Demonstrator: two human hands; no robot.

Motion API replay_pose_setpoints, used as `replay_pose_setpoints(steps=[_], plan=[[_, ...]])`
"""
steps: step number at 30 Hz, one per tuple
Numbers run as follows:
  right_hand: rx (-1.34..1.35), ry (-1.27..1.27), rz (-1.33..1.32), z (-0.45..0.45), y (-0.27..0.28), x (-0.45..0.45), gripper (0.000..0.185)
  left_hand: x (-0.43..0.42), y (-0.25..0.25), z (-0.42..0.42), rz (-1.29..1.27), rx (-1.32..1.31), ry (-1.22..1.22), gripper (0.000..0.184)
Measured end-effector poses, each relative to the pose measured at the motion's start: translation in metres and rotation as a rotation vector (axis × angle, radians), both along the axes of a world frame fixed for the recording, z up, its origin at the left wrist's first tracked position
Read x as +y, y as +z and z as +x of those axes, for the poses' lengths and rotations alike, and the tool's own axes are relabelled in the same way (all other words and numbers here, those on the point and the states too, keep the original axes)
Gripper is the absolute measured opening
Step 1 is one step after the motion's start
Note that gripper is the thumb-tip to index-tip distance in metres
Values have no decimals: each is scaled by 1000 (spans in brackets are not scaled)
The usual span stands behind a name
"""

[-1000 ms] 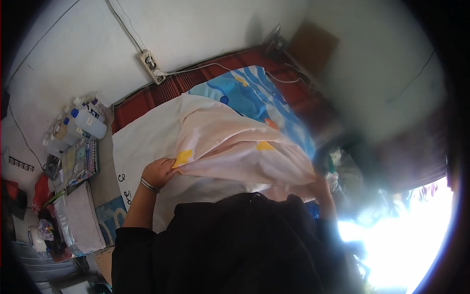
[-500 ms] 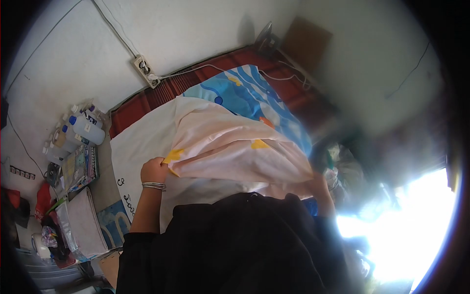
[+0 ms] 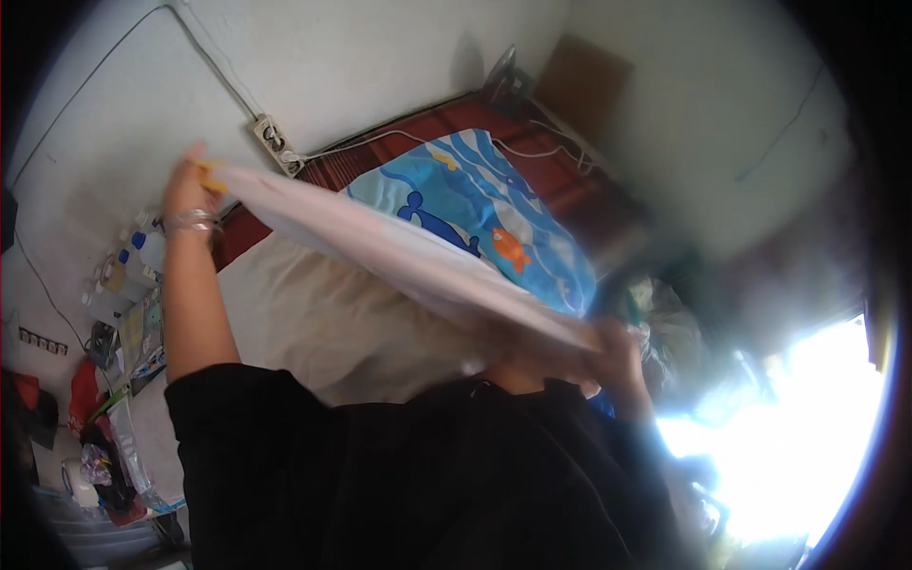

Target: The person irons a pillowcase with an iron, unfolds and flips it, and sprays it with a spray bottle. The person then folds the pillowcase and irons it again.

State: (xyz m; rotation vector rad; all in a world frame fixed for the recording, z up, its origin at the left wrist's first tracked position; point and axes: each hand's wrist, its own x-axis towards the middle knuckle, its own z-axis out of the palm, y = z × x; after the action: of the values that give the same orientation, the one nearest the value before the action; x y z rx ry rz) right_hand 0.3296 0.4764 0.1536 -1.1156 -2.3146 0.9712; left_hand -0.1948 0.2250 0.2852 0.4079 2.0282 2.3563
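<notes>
Stretched between my hands is a pale pink cloth (image 3: 380,242), blurred by motion. My left hand (image 3: 193,185), raised at the left near the wall, is closed on its yellow-marked corner. Lower at the right, my right hand (image 3: 613,350) is closed on the other end; its fingers are dim and blurred. Behind the pink cloth lies a blue fabric (image 3: 541,233) with wave, whale and orange fish prints. Under the pink cloth, nearer my body, a white sheet (image 3: 323,323) is spread with soft wrinkles.
An iron (image 3: 503,81) stands at the back corner beside a brown board (image 3: 584,85). Its cord runs near a power strip (image 3: 275,142). Bottles (image 3: 133,261) and booklets (image 3: 142,328) are at the left. Plastic bags (image 3: 665,323) lie at the right, near bright light.
My left hand has lifted up and to the left with the cloth's corner, pulling the cloth taut. More of the blue print shows. My right hand has stayed at about the same place.
</notes>
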Motion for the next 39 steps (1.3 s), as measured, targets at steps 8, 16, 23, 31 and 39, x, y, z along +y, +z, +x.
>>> replay_pose_setpoints(steps=[8,16,23,31,39], plan=[[-46,152,156,22,-1,-19,24,46,73,-10,-1664,874,265,24],[-1,43,-18,42,23,-27,30,73,87,-21,-651,75,-317,26],[30,143,-321,42,35,-32,27,96,149,-26,-689,628,127,30],[-357,82,-41,50,48,-13,14,80,158,-18,-892,132,-179,28],[373,287,-101,52,39,-21,16,73,159,-53,-909,127,-231,34]])
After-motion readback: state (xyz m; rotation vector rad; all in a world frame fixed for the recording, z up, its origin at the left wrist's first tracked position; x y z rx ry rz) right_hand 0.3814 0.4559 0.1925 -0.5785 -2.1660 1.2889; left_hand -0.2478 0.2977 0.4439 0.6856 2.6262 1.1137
